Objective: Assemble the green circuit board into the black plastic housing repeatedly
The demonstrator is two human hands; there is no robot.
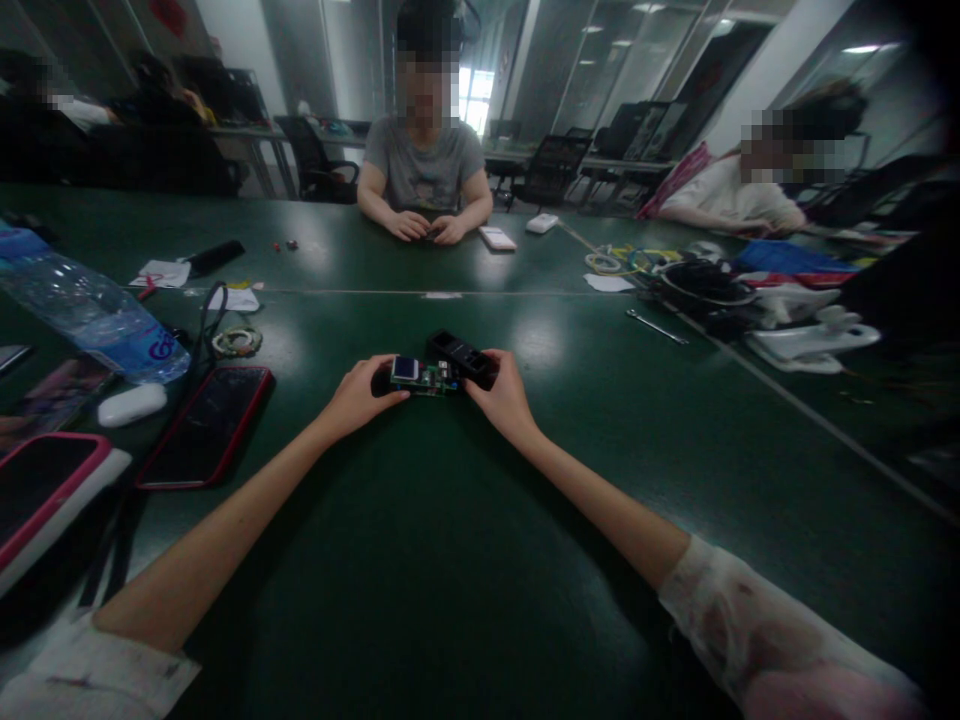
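In the head view, a small green circuit board (430, 380) with a little square screen (406, 368) lies low over the table in front of me. My left hand (358, 396) is closed around its left end, where a dark piece shows beside the fingers. My right hand (511, 396) grips a black plastic housing (459, 352) with cut-out openings, held tilted just behind and to the right of the board. The two parts overlap in view; whether they touch, I cannot tell. My right fingertips are partly hidden by the housing.
On the left are a red-edged phone (206, 428), a water bottle (97, 310), a white case (132, 405) and a pink-edged phone (45, 490). A wrench (656, 326) and tangled cables (697, 285) lie right. Across the table sits a person (426, 165); another person (727, 195) sits farther right.
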